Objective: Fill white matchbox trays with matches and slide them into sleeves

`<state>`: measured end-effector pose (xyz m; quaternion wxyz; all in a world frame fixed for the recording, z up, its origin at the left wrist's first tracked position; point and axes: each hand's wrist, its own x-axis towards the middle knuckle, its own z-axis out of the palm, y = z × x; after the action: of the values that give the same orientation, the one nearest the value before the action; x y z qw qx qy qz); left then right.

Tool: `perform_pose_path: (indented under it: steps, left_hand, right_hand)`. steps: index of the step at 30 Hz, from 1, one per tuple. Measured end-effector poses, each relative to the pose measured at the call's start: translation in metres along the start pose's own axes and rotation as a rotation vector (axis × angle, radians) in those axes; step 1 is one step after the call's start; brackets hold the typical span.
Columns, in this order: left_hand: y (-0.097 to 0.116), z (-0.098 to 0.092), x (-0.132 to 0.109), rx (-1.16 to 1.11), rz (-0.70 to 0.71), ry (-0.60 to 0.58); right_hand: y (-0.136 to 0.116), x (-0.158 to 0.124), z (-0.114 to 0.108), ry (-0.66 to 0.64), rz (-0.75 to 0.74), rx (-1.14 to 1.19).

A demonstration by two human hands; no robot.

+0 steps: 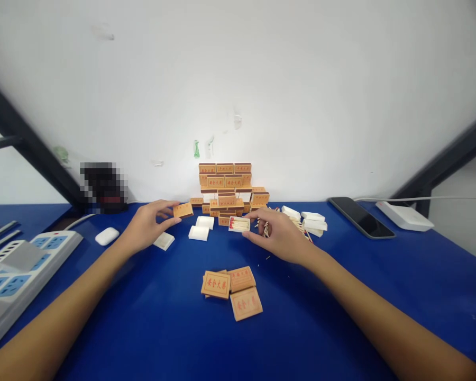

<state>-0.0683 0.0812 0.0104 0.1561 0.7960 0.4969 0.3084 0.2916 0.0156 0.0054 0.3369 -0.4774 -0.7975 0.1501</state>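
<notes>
Between thumb and fingers, my left hand [153,222] grips an orange matchbox sleeve [183,210] with red characters. My right hand [281,233] pinches the right end of a white matchbox tray [238,224] filled with red-headed matches. White inner trays [199,233] lie between the hands, and another white tray [164,241] rests just below my left hand. Loose matches [297,225] are heaped behind and right of my right hand, partly hidden by it. Nearer to me, several flattish orange matchbox sleeves [216,284] lie on the blue table, some overlapping.
Against the wall stands a stepped stack of matchboxes [225,182]. More white trays [314,222] sit beside the loose matches. A phone [360,217] and a white box-shaped device [404,216] are at right. On the left are a power strip [27,264] and a white earphone case [107,236].
</notes>
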Motion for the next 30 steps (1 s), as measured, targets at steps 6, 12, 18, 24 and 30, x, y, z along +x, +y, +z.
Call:
perform_pose_path:
  steps: [6, 12, 18, 24, 30]
  left_hand:
    - [0.056, 0.024, -0.02, -0.359, 0.091, -0.124]
    - [0.067, 0.037, -0.027, -0.446, 0.076, -0.162]
    - [0.065, 0.038, -0.026, -0.48, 0.044, -0.175]
    - [0.066, 0.038, -0.026, -0.492, 0.061, -0.184]
    - [0.065, 0.037, -0.025, -0.493, 0.072, -0.179]
  right_hand:
    - [-0.022, -0.006, 0.001, 0.105, -0.071, 0.042]
    - [-0.026, -0.008, -0.002, 0.095, -0.141, 0.025]
    - [-0.023, -0.009, -0.001, 0.068, -0.131, -0.006]
    - [-0.025, -0.009, -0.005, -0.004, -0.114, -0.033]
    - [-0.023, -0.008, -0.006, -0.03, -0.132, 0.003]
